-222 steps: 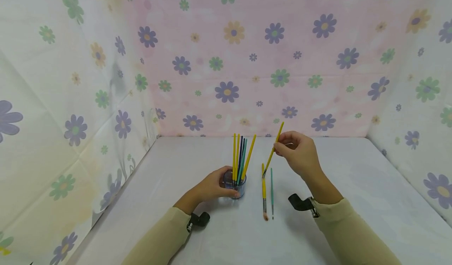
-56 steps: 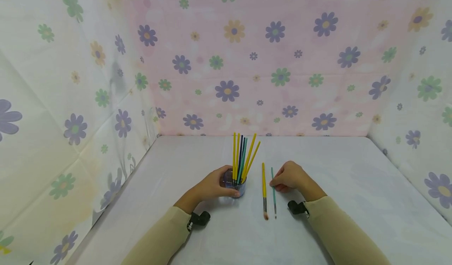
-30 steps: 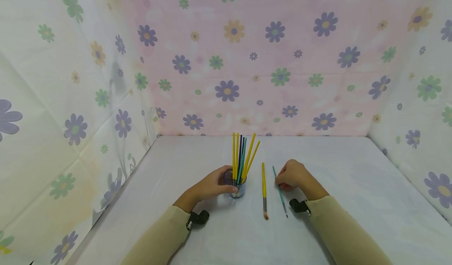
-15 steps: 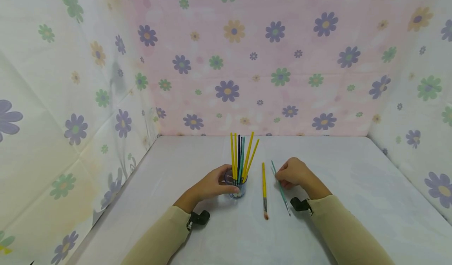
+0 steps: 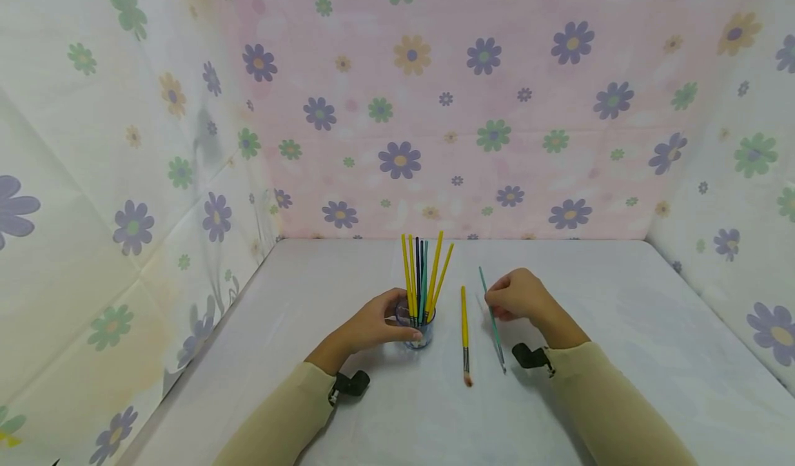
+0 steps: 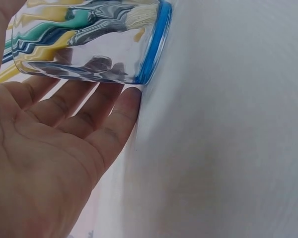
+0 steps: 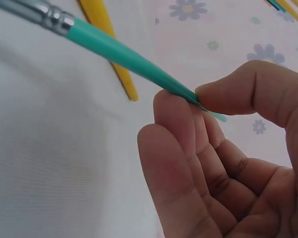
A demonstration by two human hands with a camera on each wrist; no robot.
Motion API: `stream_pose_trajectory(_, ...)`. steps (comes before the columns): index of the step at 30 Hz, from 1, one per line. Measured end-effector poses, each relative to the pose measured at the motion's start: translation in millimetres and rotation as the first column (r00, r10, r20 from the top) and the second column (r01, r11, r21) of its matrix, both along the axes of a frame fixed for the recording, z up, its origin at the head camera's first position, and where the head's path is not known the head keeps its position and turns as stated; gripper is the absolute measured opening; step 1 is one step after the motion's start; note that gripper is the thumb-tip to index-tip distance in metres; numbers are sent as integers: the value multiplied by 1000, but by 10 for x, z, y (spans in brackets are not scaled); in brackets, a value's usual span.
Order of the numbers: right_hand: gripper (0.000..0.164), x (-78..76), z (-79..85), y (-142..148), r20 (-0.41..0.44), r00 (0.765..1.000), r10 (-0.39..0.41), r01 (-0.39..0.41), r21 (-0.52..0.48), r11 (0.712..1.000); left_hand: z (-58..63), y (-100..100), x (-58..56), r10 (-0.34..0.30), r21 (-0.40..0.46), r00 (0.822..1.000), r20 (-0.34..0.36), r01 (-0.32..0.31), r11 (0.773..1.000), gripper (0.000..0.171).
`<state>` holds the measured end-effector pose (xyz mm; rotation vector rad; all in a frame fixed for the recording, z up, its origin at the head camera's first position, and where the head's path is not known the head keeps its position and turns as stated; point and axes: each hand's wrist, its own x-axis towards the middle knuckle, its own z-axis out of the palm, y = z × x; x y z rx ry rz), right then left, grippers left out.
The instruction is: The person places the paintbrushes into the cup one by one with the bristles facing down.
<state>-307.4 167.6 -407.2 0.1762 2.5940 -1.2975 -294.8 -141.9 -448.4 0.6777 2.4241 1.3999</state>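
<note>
My left hand (image 5: 373, 324) holds a clear glass cup (image 5: 426, 336), with the thumb across its near side and the fingers round the far side. Several paintbrushes (image 5: 413, 279) with yellow, teal and dark handles stand in it, handles up. In the left wrist view the bristles (image 6: 141, 17) show through the glass near its blue base. My right hand (image 5: 522, 297) pinches a slim teal paintbrush (image 7: 119, 57) between thumb and fingertips near its upper end. That brush slants, its bristle end lowest and toward me. A thick yellow paintbrush (image 5: 464, 324) lies between the hands, bristles toward me.
The white tabletop (image 5: 621, 314) runs back to a pink flower-print cloth (image 5: 435, 204). White flower-print cloths hang at the left and right sides. A small black camera (image 5: 528, 357) is strapped at the right wrist, and another (image 5: 352, 383) at the left.
A yellow brush went into the cup earlier. My right hand then took the teal brush off the table, and now raises it away from me. The brushes in the cup have tilted slightly left.
</note>
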Motion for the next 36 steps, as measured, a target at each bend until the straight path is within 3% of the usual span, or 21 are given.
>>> stream_pose_trajectory(12, 26, 72, 166, 5, -107, 994, 22, -31, -89, 996, 19, 12, 19, 31, -18, 1000, -3, -31, 999, 68)
stream_pose_trajectory(25, 21, 130, 279, -18, -240, 971, 9, -58, -194, 979, 14, 48, 42, 75, -52, 997, -33, -77, 996, 72)
stream_pose_trajectory(30, 20, 162, 328, -35, -305, 952, -13, -59, -227, 972, 15, 60, 47, 88, -60, 996, -30, -90, 994, 74)
stream_pose_trajectory(36, 17, 215, 384, -62, -416, 908, -45, -75, -269, 960, 11, 63, 45, 97, -63, 995, -27, -98, 993, 76)
